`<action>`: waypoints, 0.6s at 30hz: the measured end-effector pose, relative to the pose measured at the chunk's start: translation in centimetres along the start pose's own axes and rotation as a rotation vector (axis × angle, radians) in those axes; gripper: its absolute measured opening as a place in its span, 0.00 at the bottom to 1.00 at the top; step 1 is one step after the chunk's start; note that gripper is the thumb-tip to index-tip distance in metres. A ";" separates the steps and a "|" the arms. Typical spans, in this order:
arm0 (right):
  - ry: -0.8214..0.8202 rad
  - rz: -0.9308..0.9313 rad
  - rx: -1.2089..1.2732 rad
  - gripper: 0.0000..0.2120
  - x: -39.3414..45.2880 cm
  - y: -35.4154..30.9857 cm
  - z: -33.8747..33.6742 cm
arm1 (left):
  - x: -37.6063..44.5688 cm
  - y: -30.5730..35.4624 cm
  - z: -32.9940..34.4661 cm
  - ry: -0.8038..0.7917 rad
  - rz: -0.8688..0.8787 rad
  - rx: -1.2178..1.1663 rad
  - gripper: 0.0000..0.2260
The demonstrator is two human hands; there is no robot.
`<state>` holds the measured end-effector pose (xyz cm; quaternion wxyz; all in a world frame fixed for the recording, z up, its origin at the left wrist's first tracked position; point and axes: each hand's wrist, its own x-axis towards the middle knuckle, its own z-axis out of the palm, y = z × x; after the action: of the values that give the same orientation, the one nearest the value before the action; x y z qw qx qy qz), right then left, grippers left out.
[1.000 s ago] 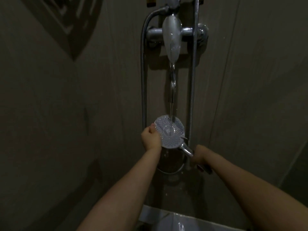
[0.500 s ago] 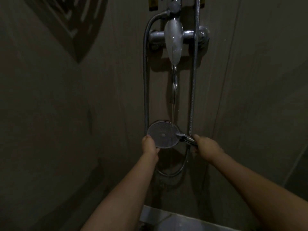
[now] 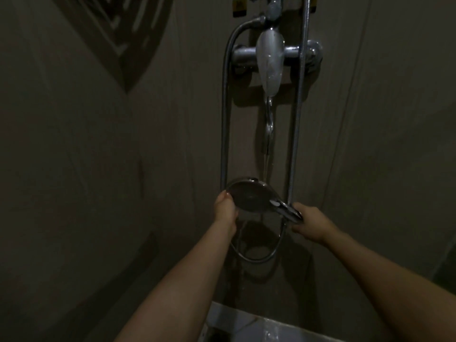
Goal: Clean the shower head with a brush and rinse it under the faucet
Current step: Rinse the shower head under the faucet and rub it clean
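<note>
The chrome shower head (image 3: 250, 196) hangs under the stream of water (image 3: 267, 134) that falls from the wall faucet (image 3: 269, 62). Its smooth back faces me and the nozzle face is turned away. My left hand (image 3: 225, 207) grips the left rim of the round head. My right hand (image 3: 311, 224) grips its handle (image 3: 287, 211) on the right. No brush is in view.
A metal hose (image 3: 224, 114) runs down from the faucet and loops below the shower head. A second hose (image 3: 299, 99) hangs on the right. Tiled walls close in on the left and right. A pale object (image 3: 237, 322) sits at the bottom edge.
The shower head has been rotated: its nozzle face pointed at me a second ago, now its back does. My right hand has slid up toward the head.
</note>
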<state>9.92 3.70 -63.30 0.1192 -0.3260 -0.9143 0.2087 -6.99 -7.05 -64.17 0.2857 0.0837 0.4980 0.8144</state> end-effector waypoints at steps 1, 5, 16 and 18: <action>-0.042 0.036 0.146 0.09 -0.1 0.1 0.0 | 0.0 0.1 0.0 -0.019 0.007 0.044 0.14; -0.248 0.225 0.532 0.09 -0.7 1.1 0.5 | -0.5 0.7 0.7 -0.136 0.020 0.159 0.13; -0.509 0.154 0.572 0.08 0.6 -4.0 0.0 | -3.3 -1.9 2.1 -0.300 -0.367 -0.225 0.15; -0.481 0.109 0.529 0.06 1.6 -4.7 -0.2 | -3.1 -1.4 2.2 -0.297 -0.385 -0.254 0.09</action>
<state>6.21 1.48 -60.86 -0.0303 -0.2736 -0.8118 0.5150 -2.97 -6.58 -63.80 0.5132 0.0696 0.3513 0.7800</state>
